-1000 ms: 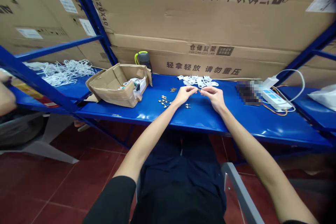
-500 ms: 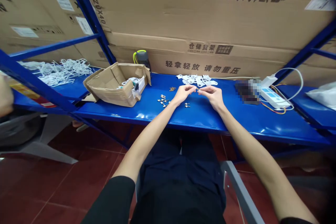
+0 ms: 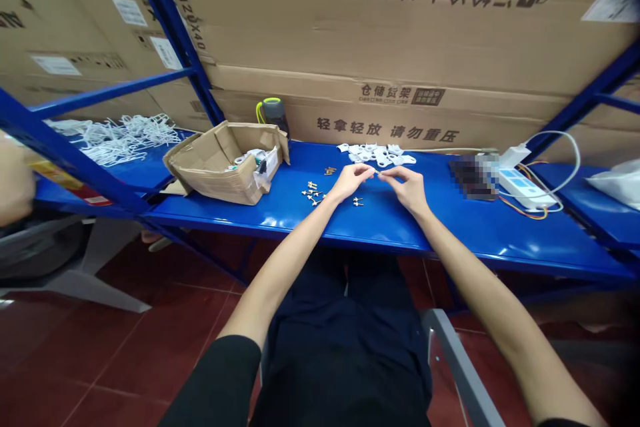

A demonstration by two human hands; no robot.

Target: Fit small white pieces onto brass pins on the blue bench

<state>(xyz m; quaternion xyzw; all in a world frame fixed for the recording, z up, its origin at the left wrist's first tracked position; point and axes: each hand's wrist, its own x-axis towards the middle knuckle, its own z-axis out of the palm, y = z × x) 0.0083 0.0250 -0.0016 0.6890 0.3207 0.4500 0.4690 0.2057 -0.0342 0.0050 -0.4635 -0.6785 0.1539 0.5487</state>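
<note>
My left hand (image 3: 351,181) and my right hand (image 3: 407,189) meet fingertip to fingertip just above the blue shelf. Both are closed in a pinch on a thin, small brass-coloured piece (image 3: 377,172), mostly hidden by the fingers. Left of my left wrist lies a loose group of small metal pins with crosspieces (image 3: 313,193). Two similar pins (image 3: 358,201) rest between my forearms. A few brass-coloured bits (image 3: 330,171) lie just left of my left hand. Behind the hands is a pile of flat white plastic pieces with holes (image 3: 383,159).
An open cardboard box (image 3: 215,180) holding white parts stands left on the blue shelf (image 3: 480,227), a dark bottle (image 3: 274,112) behind it. Rightward are a power strip (image 3: 525,188) and cables. White cords (image 3: 125,140) and another person's blurred arm (image 3: 15,180) are far left.
The view has shifted slightly. Both hands keep their pinch at the same spot, with only tiny finger movement. The other person's arm at the far left has moved a little.
</note>
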